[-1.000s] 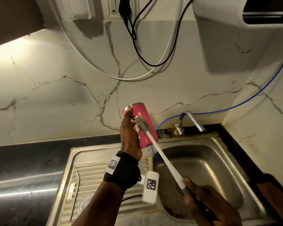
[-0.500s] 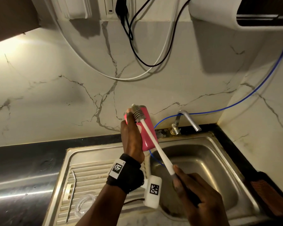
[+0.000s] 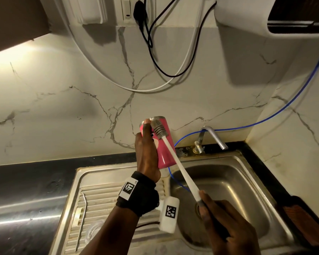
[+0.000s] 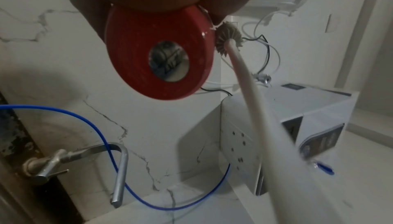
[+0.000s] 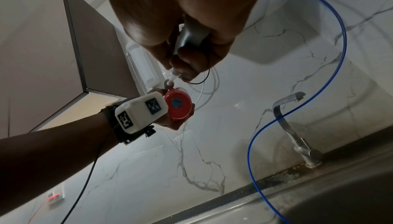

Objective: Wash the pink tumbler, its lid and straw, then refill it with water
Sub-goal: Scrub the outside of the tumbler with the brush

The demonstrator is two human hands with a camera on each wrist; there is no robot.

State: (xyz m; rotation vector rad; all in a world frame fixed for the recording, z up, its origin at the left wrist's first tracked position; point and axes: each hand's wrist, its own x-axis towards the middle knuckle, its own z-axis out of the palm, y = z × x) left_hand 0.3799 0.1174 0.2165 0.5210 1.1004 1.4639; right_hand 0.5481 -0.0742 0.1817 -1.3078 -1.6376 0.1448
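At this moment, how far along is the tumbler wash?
Done: the lid and straw are off, lying on the sink's drainboard; whether they are washed cannot be told.
In hand: the left hand holds the pink tumbler raised while the right hand works the bottle brush against its outside near the rim.
Left: rinsing and refilling; no water runs from the tap.

Tumbler's (image 3: 163, 150) mouth turned away from the head view, inside unseen. Bottle brush (image 3: 175, 159) handle end buried in right hand (image 3: 226, 234), itself cut by the bottom edge. Clear lid (image 3: 95, 230) half hidden behind left forearm.
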